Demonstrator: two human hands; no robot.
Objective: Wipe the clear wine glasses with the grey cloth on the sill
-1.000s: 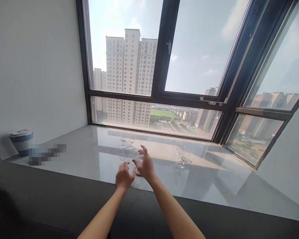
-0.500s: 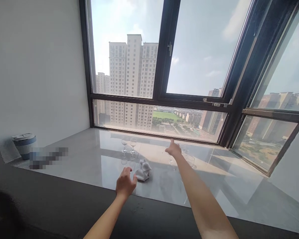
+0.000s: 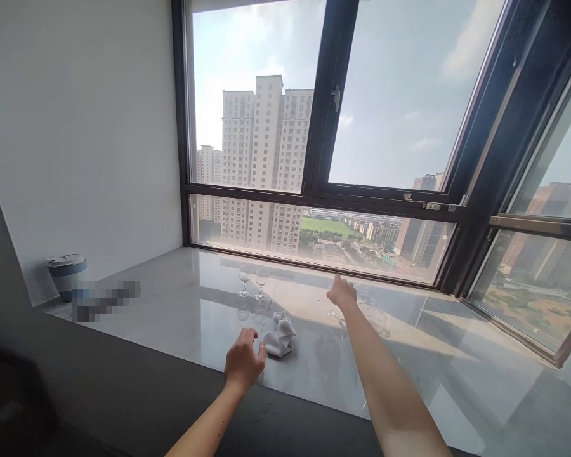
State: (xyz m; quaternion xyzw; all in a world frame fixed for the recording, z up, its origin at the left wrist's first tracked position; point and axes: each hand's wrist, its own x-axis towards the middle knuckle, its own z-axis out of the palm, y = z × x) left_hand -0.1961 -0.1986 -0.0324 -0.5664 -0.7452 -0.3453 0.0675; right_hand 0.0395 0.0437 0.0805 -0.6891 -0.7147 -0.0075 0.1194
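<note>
My left hand (image 3: 244, 358) hovers over the front edge of the ledge, fingers curved and apart, with nothing in it. Just right of its fingertips lies a crumpled white cloth (image 3: 280, 336). Farther back, my right hand (image 3: 343, 294) is closed at a small stemmed glass (image 3: 333, 312), which shows faintly under the fingers; hand and glare hide much of it. Two stemmed glasses, a left one (image 3: 244, 281) and a right one (image 3: 261, 283), stand upright behind the cloth. Another clear glass (image 3: 377, 320) is beside my right forearm, its outline faint.
The glossy tiled ledge (image 3: 171, 317) reflects the light strongly. A white and blue tub (image 3: 67, 276) stands at the far left, beside a blurred-out patch. Dark window frames (image 3: 314, 261) close off the back and right, and a plain wall (image 3: 99, 139) the left.
The view has shifted, so the scene sits farther right and slightly lower. The glass under my right hand looks more tilted. My left hand's fingertips now sit closer to the cloth.
</note>
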